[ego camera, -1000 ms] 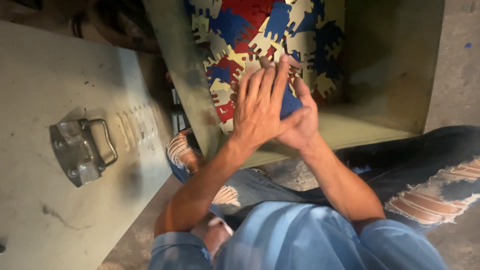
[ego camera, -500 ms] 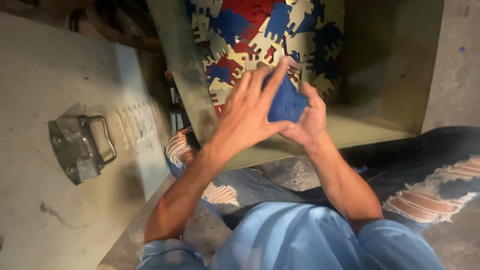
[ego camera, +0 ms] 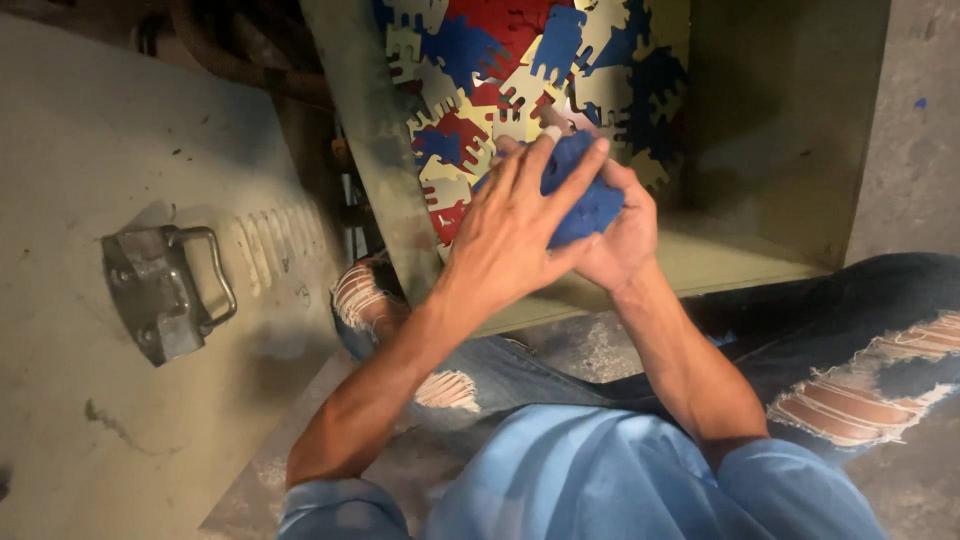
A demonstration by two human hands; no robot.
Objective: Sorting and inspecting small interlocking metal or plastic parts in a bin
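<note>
Our left hand [ego camera: 525,225] lies flat, fingers together, over a stack of blue foam pieces [ego camera: 585,195] that our right hand [ego camera: 620,240] cups from beneath, palm against palm. The stack sits above the near edge of the green bin [ego camera: 720,265], where red, blue and cream cutouts [ego camera: 500,70] lie heaped just beyond.

Blue foam piece [ego camera: 585,195], red, blue, cream puzzle pieces [ego camera: 520,70], olive box [ego camera: 780,120]

Two hands [ego camera: 560,225], one blue piece [ego camera: 590,200] between them, one metal latch [ego camera: 165,295], and perhaps two dozen puzzle-like cutouts [ego camera: 520,70].
</note>
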